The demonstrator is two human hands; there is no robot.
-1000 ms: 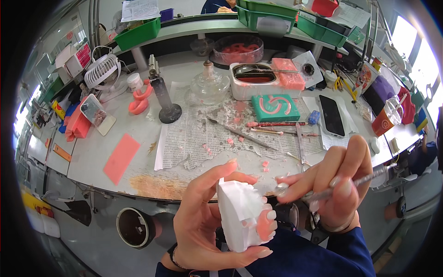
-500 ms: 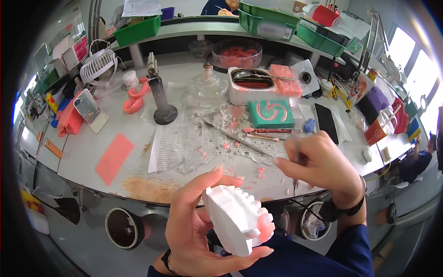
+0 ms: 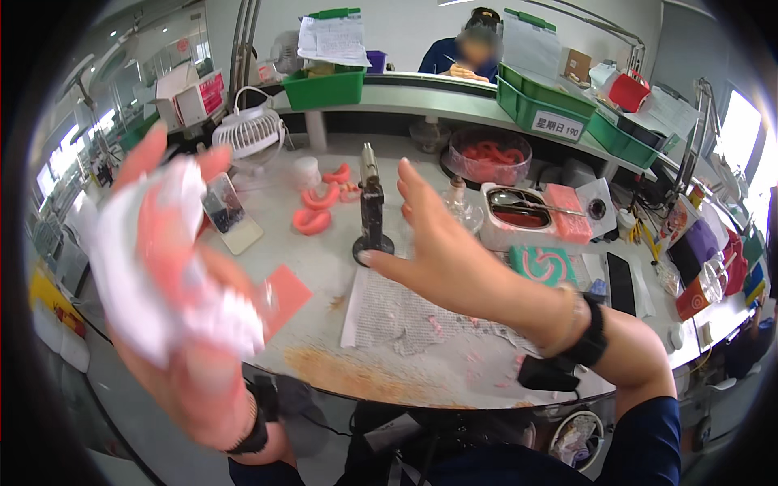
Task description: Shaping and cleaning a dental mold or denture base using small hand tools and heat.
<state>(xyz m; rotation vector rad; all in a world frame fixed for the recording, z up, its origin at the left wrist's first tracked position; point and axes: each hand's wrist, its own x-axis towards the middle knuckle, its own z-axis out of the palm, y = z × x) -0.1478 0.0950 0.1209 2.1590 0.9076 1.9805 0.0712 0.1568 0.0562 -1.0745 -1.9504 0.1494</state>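
My left hand [image 3: 203, 389], smeared by motion, is raised at the left and closed on a white plaster dental model [image 3: 134, 275]. The model carries pink wax and a row of teeth. Over the middle of the bench, my right hand [image 3: 462, 251] reaches left with its fingers outstretched and thumb apart, holding nothing I can see. A black hand torch [image 3: 371, 215] with a metal nozzle stands upright on its round base, just beside the right thumb and fingertips.
Around lie a pink wax sheet [image 3: 289, 298], curved pink wax pieces [image 3: 312, 221], a printed paper sheet [image 3: 381, 316], a glass spirit burner [image 3: 463, 212], a white wax pot [image 3: 496, 227], a turquoise block [image 3: 527, 263] and a phone [image 3: 621, 283]. A person [image 3: 444, 57] sits opposite.
My left hand has carried the dental model up and to the left. My right hand has moved left toward the torch, and the thin tool it held is gone from it. The view has shifted left.
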